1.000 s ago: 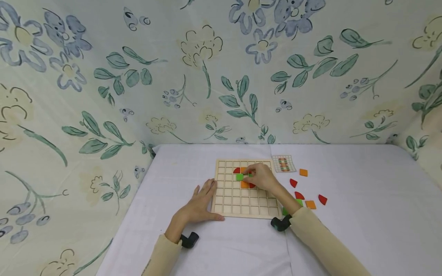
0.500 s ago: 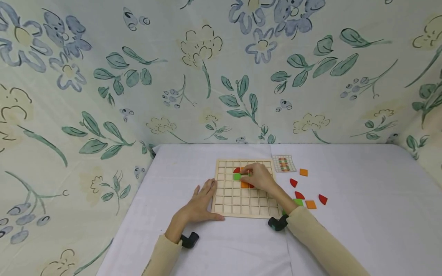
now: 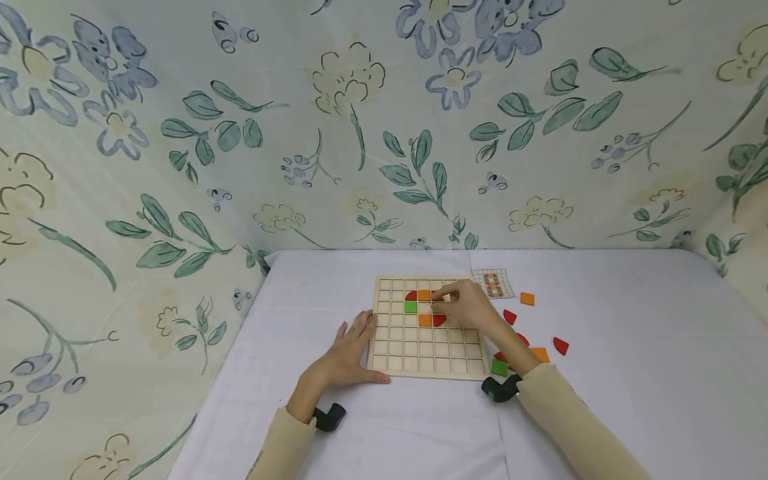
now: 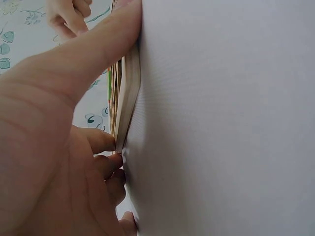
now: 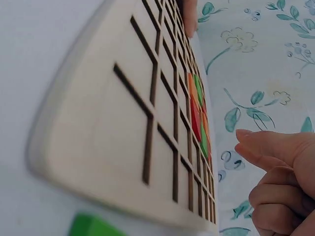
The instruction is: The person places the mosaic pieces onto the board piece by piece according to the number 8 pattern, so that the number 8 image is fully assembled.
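A square wooden grid board (image 3: 396,347) lies on the table. My left hand (image 3: 345,360) rests along its left side, fingers spread at the edge and thumb at the near left corner. The left wrist view shows the thumb (image 4: 93,51) against the board's rim. My right hand (image 3: 471,307) is over the upper right of the board. Its index finger and thumb are close together with nothing seen between them; the other fingers are curled. On the board lie a green square tile (image 3: 411,307), orange square tiles (image 3: 425,321) and red quarter-round tiles (image 3: 411,295), some partly hidden by the hand.
A small pattern card (image 3: 494,284) lies beyond the board's right side. Loose tiles lie to the right: an orange square (image 3: 527,299), red quarter-rounds (image 3: 561,346) and a green square (image 3: 500,367), some partly under the right forearm. A floral cloth (image 3: 354,133) hangs behind the white table (image 3: 648,333).
The green square tile has shifted slightly left into line with the cell below the red quarter-round. My right hand has let go of it and moved right. My left hand has stayed put.
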`<state>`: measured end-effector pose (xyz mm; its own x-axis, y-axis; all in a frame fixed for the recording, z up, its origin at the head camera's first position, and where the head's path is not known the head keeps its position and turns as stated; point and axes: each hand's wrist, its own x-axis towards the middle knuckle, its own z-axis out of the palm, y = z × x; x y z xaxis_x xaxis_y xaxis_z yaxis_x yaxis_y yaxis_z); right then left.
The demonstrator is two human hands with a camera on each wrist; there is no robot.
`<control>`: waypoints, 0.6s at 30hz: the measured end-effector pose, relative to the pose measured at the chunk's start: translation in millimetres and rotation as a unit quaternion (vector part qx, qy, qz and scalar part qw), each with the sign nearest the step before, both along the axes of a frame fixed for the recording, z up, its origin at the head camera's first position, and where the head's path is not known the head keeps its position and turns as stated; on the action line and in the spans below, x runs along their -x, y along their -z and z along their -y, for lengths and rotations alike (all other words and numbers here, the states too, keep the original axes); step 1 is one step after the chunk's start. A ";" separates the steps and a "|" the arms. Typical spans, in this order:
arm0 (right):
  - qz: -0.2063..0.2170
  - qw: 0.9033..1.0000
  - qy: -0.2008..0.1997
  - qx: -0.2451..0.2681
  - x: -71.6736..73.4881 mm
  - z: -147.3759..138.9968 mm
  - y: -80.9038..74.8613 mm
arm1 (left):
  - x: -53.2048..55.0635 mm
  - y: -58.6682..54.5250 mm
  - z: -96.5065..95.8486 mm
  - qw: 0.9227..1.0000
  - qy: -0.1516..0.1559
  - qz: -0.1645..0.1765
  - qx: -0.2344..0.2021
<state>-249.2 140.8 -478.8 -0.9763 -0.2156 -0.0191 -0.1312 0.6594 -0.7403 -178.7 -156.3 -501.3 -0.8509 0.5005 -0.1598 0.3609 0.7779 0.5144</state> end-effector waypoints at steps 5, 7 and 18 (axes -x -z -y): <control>-0.018 0.999 0.026 -0.023 -11.0 -33.8 -11.4 | -0.4 0.6 0.3 1.000 0.000 0.000 0.002; -0.028 0.998 0.036 -0.033 -15.3 -48.7 -13.4 | -0.5 0.3 0.4 1.000 0.001 -0.004 0.001; -0.003 0.993 0.094 -0.074 -42.1 -109.2 -3.9 | -1.4 -1.4 0.0 1.000 0.003 -0.007 -0.007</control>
